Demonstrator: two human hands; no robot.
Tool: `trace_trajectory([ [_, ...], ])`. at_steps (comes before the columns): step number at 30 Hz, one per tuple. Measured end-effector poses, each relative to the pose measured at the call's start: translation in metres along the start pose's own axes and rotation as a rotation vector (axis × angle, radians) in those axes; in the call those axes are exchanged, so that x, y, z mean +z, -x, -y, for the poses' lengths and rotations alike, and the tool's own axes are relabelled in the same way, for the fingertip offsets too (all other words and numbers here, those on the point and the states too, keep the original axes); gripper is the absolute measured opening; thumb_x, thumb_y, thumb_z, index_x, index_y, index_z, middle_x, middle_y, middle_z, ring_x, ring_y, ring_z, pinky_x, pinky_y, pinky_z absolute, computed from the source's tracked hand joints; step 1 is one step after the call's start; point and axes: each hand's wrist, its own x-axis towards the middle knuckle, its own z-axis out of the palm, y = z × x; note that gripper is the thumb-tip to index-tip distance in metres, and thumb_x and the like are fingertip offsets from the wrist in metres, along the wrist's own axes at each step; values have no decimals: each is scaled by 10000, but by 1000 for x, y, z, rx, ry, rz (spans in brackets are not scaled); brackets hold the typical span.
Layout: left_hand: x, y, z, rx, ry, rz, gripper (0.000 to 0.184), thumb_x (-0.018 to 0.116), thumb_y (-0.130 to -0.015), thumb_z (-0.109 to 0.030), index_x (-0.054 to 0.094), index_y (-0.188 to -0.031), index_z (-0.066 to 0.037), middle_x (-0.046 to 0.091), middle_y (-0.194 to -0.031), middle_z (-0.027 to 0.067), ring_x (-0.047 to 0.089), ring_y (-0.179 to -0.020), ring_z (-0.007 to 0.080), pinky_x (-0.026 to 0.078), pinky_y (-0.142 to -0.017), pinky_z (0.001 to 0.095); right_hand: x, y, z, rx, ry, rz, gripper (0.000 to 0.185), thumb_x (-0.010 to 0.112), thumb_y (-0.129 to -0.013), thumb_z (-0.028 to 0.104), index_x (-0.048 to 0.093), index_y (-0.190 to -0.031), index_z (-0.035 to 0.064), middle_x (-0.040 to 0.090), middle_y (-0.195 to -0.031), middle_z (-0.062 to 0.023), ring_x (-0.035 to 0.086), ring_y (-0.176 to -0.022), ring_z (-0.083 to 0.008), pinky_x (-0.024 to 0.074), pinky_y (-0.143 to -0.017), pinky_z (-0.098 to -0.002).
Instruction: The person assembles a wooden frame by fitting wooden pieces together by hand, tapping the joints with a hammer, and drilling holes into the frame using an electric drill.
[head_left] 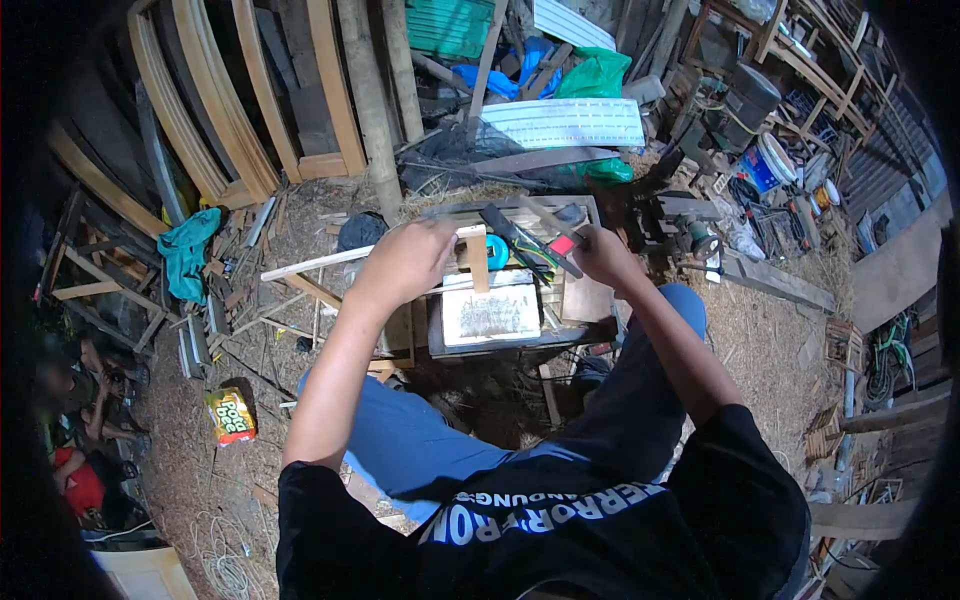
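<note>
My left hand's (410, 262) fingers pinch wooden strip (322, 263) above desk (500, 351), near blue tape roll (497, 252). Right hand's (603, 258) fingers curl round blurred tool (546, 221); kind, I cannot tell.

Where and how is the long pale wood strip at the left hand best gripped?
Probably pinch the pale wood strip across its narrow width, on the bare stretch beyond the left hand, coming in from the left. That stretch is long, thin and uncovered; the inner end is crowded by the hand and a short wooden piece.
</note>
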Motion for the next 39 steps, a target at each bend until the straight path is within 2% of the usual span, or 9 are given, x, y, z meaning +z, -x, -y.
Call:
trace_trajectory([
  [1, -1, 1, 2, 32, 22, -14, 197, 550, -1025, -243, 622, -1046, -61, 697, -908, 232, 683, -916, 457, 530, -773, 579, -14, 4, 8, 57, -54, 76, 258, 671, -918, 127, 682, -1112, -42, 703, -887, -234, 699, -745, -308, 567, -745, -474],
  [2, -1, 2, 4, 24, -26, 11, 190, 549, -1029, -254, 623, -1057, -81, 702, -899, 220, 687, -896, 454, 532, -756, 580, 1, 3, -20, -147, -174, -61, 306, 651, -1009, 170, 642, -1260, -6, 638, -770, -116, 609, -651, -166, 546, -621, -384],
  [5, -6, 5, 2, 9, -115, 58, 173, 548, -1038, -285, 625, -1085, -137, 713, -874, 190, 697, -848, 444, 537, -714, 580, -56, 41, 58, 208, -824, 116, 352, 579, -1091, 213, 550, -1402, 48, 545, -708, -21, 551, -593, -98, 478, -515, -306],
  [6, -6, 6, 3, 16, -116, 47, 167, 548, -1040, -295, 626, -1089, -155, 715, -866, 184, 699, -839, 441, 538, -704, 579, -70, 53, 77, 185, -804, 162, 390, 511, -1136, 300, 475, -1471, 102, 465, -687, 40, 454, -534, -49, 370, -447, -234],
  [13, -4, 8, 6, -30, -168, 85, 310, 468, -1078, -329, 633, -1038, -69, 696, -798, 239, 692, -790, 466, 542, -724, 594, -106, 98, 115, 341, -844, 339, 264, 494, -1138, 380, 599, -1133, 137, 442, -673, 48, 348, -459, -42, 259, -389, -239],
  [17, -6, 8, 6, -9, -190, 131, 317, 471, -1075, -326, 643, -1022, -65, 695, -793, 239, 688, -777, 474, 543, -723, 597, -113, 122, 136, 285, -1025, 260, 293, 478, -1143, 383, 591, -1111, 115, 424, -657, 50, 340, -445, -53, 249, -385, -240],
  [22, -7, 5, 6, 30, -150, 121, 331, 478, -1073, -331, 663, -1016, -63, 702, -815, 238, 691, -789, 469, 544, -728, 597, -119, 129, 133, 302, -618, 371, 455, 458, -1144, 413, 620, -914, 56, 421, -546, 67, 367, -413, -61, 269, -395, -270],
  [32, -9, 2, 4, 26, -188, 115, 316, 521, -1055, -330, 708, -1015, -79, 726, -826, 205, 715, -814, 432, 565, -738, 563, -122, 126, 145, 240, -469, 301, 488, 475, -1138, 433, 575, -855, 48, 475, -703, 35, 425, -645, -70, 355, -570, -285],
  [39, -9, 0, 6, 11, -206, 161, 331, 524, -1048, -323, 710, -1013, -51, 721, -821, 224, 717, -808, 437, 572, -728, 560, -127, 124, 146, 255, -370, 331, 496, 472, -1138, 439, 572, -858, 42, 482, -729, 33, 430, -666, -91, 379, -596, -301],
])
